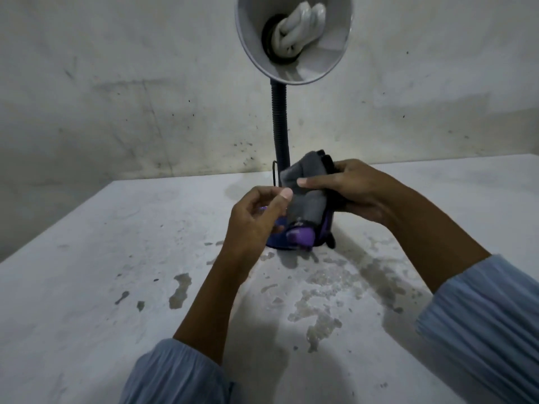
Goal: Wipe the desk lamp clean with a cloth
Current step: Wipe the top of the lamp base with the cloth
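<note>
A desk lamp stands at the back of the table, with a round white shade (318, 53) tilted toward me, a spiral bulb (300, 24) inside, a dark ribbed neck (280, 126) and a purple base (294, 236). A grey cloth with a black edge (306, 188) hangs just above the base. My right hand (350, 191) grips the cloth, thumb pressed on its front. My left hand (259, 214) is beside the cloth's left edge, fingers curled with the thumb up by the fabric; whether it pinches the cloth is unclear.
The white table (116, 287) has worn, peeled patches (320, 295) in front of the lamp. A stained grey wall (116, 97) rises directly behind the lamp. A thin black cord (70, 173) shows beside the neck.
</note>
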